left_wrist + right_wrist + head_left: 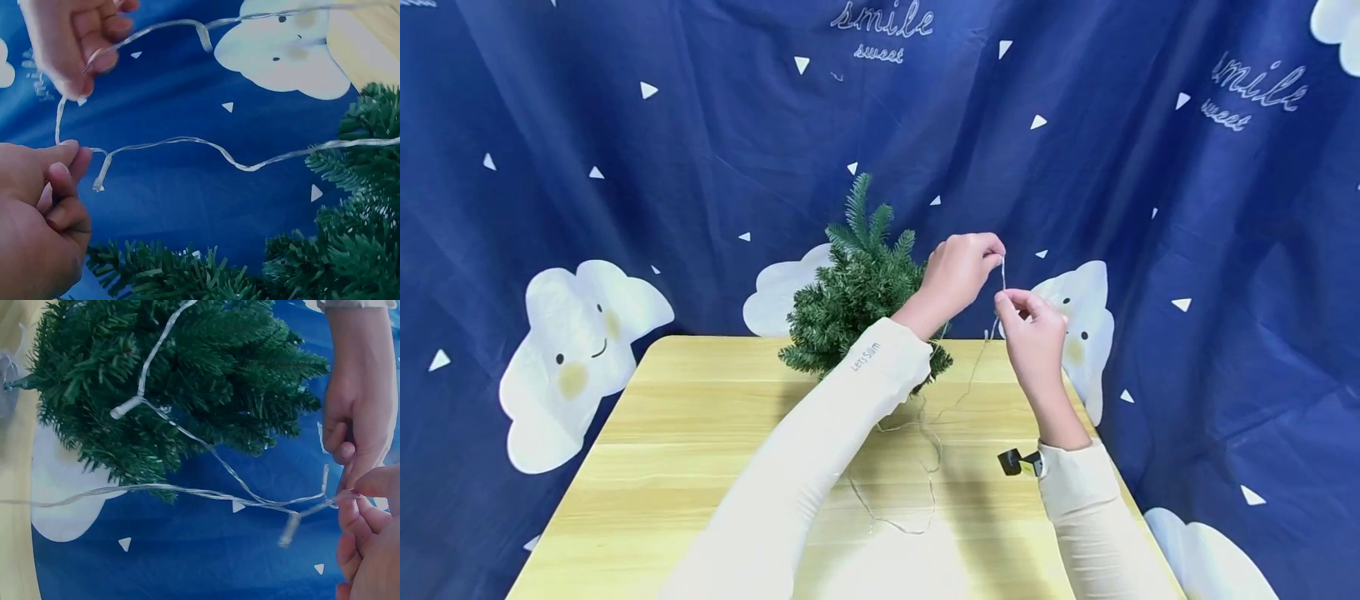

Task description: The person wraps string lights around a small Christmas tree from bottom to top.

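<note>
A small artificial Christmas tree (857, 292) stands toward the back of the table. Right of its branches my left hand (958, 267) pinches a clear-wired string light (187, 139) between thumb and fingertips. Just below and to the right, my right hand (1033, 333) pinches the same wire, with a short stretch running between the two hands. Small clear bulbs stick out from the wire, one bulb (103, 172) close to the left fingertips and another bulb (289, 529) near the right ones. One strand crosses in front of the green branches in the right wrist view.
More of the wire (910, 532) lies in loose loops on the light wooden table (677, 433) in front of the tree. A blue curtain (715, 125) with clouds and triangles hangs behind and on both sides. The tree's base (6, 384) shows at the edge of the right wrist view.
</note>
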`<state>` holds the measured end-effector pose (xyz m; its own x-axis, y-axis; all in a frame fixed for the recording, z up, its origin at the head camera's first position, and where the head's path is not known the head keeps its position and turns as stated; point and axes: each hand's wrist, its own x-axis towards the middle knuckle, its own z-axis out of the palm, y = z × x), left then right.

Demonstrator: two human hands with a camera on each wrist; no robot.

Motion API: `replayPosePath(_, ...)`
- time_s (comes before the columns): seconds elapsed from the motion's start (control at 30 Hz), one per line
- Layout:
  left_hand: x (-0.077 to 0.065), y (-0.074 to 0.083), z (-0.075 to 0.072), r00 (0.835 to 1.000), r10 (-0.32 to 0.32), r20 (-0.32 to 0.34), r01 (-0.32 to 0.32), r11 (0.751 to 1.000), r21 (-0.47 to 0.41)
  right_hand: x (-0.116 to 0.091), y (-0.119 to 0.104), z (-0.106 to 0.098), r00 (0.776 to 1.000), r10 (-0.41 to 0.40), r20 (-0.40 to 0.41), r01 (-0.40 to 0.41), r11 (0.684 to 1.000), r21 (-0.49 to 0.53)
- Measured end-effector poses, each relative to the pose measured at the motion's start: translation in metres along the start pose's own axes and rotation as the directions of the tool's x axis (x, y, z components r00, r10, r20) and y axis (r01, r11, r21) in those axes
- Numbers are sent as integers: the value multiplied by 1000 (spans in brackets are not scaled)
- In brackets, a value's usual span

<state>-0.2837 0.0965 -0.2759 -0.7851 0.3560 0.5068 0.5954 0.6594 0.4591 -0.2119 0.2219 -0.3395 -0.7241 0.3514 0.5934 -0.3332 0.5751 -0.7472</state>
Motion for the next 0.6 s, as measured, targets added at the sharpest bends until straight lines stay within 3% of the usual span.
replayPosePath(0.27,14,-10,-8,993,-119,16,119,971,-205,-8,2,3,1000,-11,2,10,1000,17)
replayPosePath(0.4,20,-15,-14,991,-129,36,134,951,-278,-6,-2,2,999,-35,-22,35,999,27)
replayPosePath(0.6,26,-23,-31,973,-182,142,219,921,-321,2,-13,2,998,-57,-34,58,998,39)
